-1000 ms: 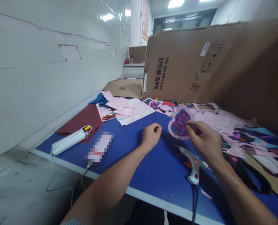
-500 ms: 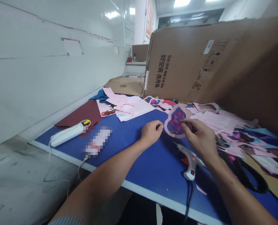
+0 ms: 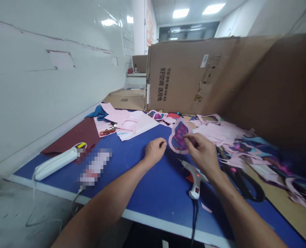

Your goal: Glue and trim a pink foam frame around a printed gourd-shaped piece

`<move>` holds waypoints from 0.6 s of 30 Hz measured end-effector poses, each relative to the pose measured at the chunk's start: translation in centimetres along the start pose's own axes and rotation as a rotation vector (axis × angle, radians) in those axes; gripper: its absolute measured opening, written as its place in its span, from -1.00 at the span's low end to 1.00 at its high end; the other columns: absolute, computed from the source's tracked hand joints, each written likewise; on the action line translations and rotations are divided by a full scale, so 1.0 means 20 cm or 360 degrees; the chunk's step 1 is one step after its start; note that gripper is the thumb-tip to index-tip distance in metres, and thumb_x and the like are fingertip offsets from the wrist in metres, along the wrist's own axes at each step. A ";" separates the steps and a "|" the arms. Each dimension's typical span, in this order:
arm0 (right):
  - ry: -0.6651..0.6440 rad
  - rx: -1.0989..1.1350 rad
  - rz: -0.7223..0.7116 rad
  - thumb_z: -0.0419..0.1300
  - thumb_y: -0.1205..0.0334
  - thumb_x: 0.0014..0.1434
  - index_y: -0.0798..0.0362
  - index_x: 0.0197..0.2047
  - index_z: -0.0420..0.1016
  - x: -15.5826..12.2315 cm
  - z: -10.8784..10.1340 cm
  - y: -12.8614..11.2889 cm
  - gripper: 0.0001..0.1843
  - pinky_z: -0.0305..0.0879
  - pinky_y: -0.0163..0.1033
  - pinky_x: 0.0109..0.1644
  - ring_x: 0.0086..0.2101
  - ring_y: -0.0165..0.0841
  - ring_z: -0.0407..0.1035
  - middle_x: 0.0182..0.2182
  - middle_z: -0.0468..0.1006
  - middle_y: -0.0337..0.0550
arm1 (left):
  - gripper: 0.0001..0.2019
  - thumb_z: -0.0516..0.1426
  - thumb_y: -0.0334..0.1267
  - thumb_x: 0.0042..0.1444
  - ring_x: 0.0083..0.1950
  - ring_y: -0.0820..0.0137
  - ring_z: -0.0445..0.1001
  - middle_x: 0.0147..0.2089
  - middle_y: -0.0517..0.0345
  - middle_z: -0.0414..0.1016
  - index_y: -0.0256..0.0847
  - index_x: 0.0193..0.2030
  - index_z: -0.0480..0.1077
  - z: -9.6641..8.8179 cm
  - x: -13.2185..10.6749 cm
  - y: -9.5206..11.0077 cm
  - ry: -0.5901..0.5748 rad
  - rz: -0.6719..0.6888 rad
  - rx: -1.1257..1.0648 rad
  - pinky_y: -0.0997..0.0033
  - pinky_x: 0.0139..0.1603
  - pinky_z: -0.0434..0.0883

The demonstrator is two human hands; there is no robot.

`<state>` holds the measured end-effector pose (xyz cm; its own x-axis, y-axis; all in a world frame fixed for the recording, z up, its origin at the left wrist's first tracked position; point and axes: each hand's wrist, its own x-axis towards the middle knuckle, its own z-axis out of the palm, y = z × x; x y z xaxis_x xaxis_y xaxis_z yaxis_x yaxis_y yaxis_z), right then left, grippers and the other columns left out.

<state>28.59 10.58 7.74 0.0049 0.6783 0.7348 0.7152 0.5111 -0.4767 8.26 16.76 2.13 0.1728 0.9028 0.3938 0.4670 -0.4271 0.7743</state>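
The left hand point(image 3: 155, 151) is curled into a narrow pinch on the blue surface point(image 3: 153, 203), and nothing can be seen held in it. The right hand point(image 3: 200, 153) is raised with its thumb and fingers drawn narrowly together, and its fingertips point(image 3: 186, 137) are placed at the edge of a pink-bordered cut-out point(image 3: 178, 137) with a purple and blue centre. That single cut-out lies between the two hands, just beside the left hand, at 1 o'clock from it. One hot glue gun point(image 3: 194, 179) is laid at 5 o'clock from the cut-out, its red light lit and its black cord point(image 3: 194, 220) led over the front edge of the surface. A small red cut-out point(image 3: 190, 177) is partly covered by the glue gun. One pair of black-handled scissors point(image 3: 242, 182) is placed at 4 o'clock from the right hand, among many pink paper scraps point(image 3: 214, 132). Several pink sheets point(image 3: 132, 125) and a blue cloth point(image 3: 98, 113) are seen at 11 o'clock from the left hand. At 9 o'clock, a white corded device point(image 3: 56, 163) rests near a maroon sheet point(image 3: 72, 134), beside a pixelated object point(image 3: 94, 167) that cannot be made out. One large cardboard box point(image 3: 183, 75) stands upright at 12 o'clock, and its contents are hidden from view.
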 end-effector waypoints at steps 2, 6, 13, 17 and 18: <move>0.0008 0.0009 -0.0015 0.21 0.27 0.45 0.00 -0.08 0.69 0.01 -0.01 -0.01 -0.82 0.43 -0.10 -0.12 -0.29 -0.20 0.54 -0.26 0.69 -0.11 | -0.84 0.16 -0.32 0.31 -0.28 0.33 0.49 -0.29 0.21 0.63 -0.09 -0.25 0.57 0.00 0.02 -0.01 0.0025 -0.0008 -0.0026 0.35 -0.17 0.29; 0.0036 0.0040 -0.0032 0.20 0.29 0.46 -0.01 -0.05 0.68 0.01 -0.01 -0.02 -0.81 0.43 -0.11 -0.13 -0.29 -0.22 0.54 -0.24 0.69 -0.11 | -0.78 0.15 -0.10 0.38 -0.22 0.29 0.52 -0.26 0.14 0.64 -0.11 -0.19 0.57 0.01 0.05 -0.02 0.0083 -0.0009 -0.0235 0.32 -0.15 0.33; 0.0010 0.0144 -0.0077 0.18 0.36 0.44 -0.02 -0.06 0.66 0.00 0.02 -0.04 -0.78 0.46 -0.14 -0.16 -0.29 -0.23 0.56 -0.24 0.69 -0.11 | -0.45 0.29 0.23 0.20 -0.14 0.25 0.61 -0.08 -0.02 0.67 -0.18 0.09 0.59 0.00 0.08 0.00 -0.0042 -0.0430 -0.1127 0.34 -0.21 0.47; -0.0029 0.0181 -0.0060 0.16 0.37 0.43 -0.02 -0.05 0.66 -0.01 0.03 -0.03 -0.77 0.50 -0.13 -0.07 -0.20 -0.20 0.62 -0.19 0.72 -0.07 | -0.47 0.41 0.18 0.07 -0.20 0.33 0.56 -0.19 0.06 0.64 -0.18 0.02 0.62 -0.02 0.06 0.05 -0.0099 -0.0470 -0.1340 0.41 -0.23 0.47; -0.0045 0.0190 -0.0058 0.16 0.37 0.43 -0.02 -0.05 0.67 -0.01 0.04 -0.03 -0.76 0.51 -0.12 -0.05 -0.19 -0.19 0.62 -0.18 0.73 -0.06 | -0.49 0.45 0.14 0.04 -0.22 0.35 0.55 -0.19 0.07 0.65 -0.19 -0.01 0.63 -0.03 0.06 0.06 -0.0113 -0.0470 -0.1360 0.42 -0.23 0.47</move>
<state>27.59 10.42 7.48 -0.0403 0.6717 0.7397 0.6262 0.5939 -0.5052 8.43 17.30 3.79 0.2146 0.9704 0.1111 -0.2971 -0.0435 0.9538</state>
